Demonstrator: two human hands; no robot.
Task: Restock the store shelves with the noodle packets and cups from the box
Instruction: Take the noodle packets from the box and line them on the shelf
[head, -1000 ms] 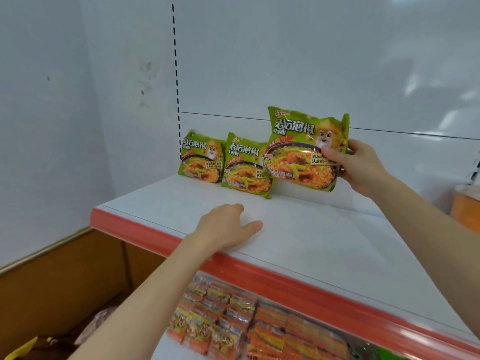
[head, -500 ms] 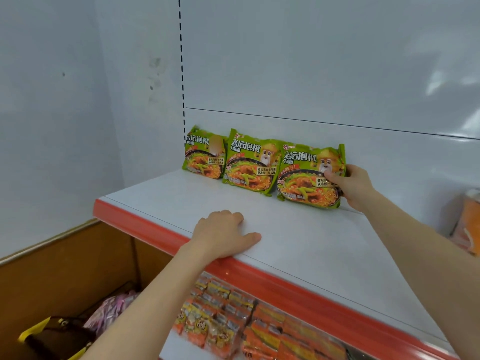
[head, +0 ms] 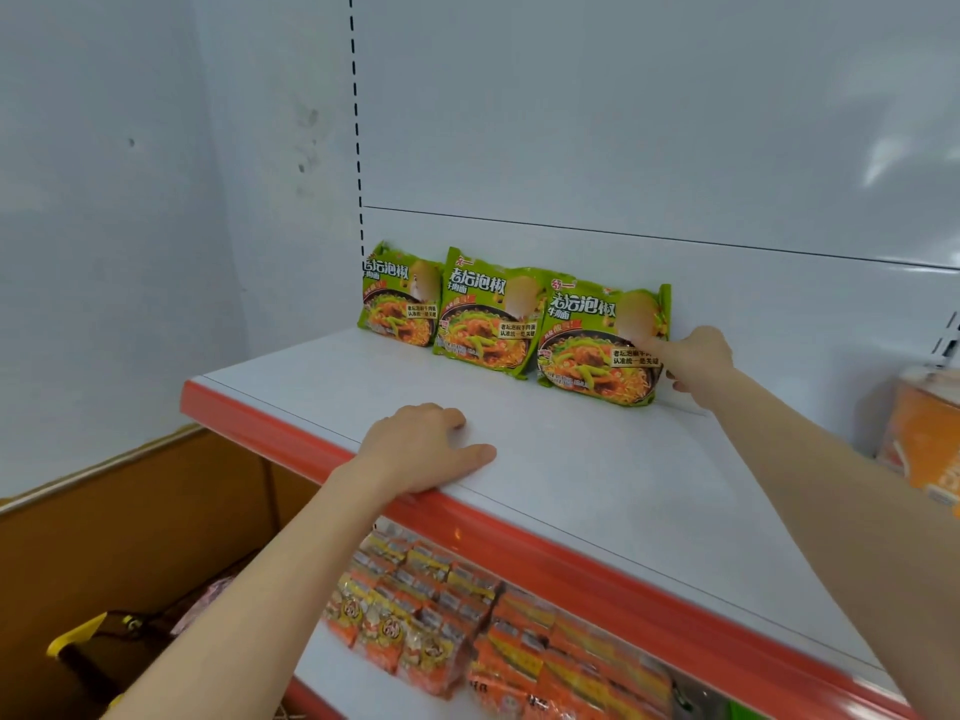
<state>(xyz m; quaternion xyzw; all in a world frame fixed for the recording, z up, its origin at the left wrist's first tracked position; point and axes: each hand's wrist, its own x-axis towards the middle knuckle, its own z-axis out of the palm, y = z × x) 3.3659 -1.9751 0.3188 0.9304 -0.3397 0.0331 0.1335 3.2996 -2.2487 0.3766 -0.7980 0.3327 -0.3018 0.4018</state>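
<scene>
I had three green packets standing in a row at the back left of the shelf, edges touching, leaning on the white rear panel: the left packet, the middle packet and the third packet. My right hand was at the third packet's right edge, thumb laid across its front and fingers curled behind, pinching it. My left hand rested palm down near the shelf's front edge, fingers loosely bent, holding nothing.

I judged the job barely begun. Most of the shelf lay bare to the right and in front, and the box sat low on my left, its contents too dim to make out.

The packets were glossy, crinkly film pillows with crimped ends. The shelf was smooth white sheet with a shiny red strip along its front. Flat orange packets filled the shelf below. The box was plain brown cardboard. An orange item at the far right was too blurred to name.
</scene>
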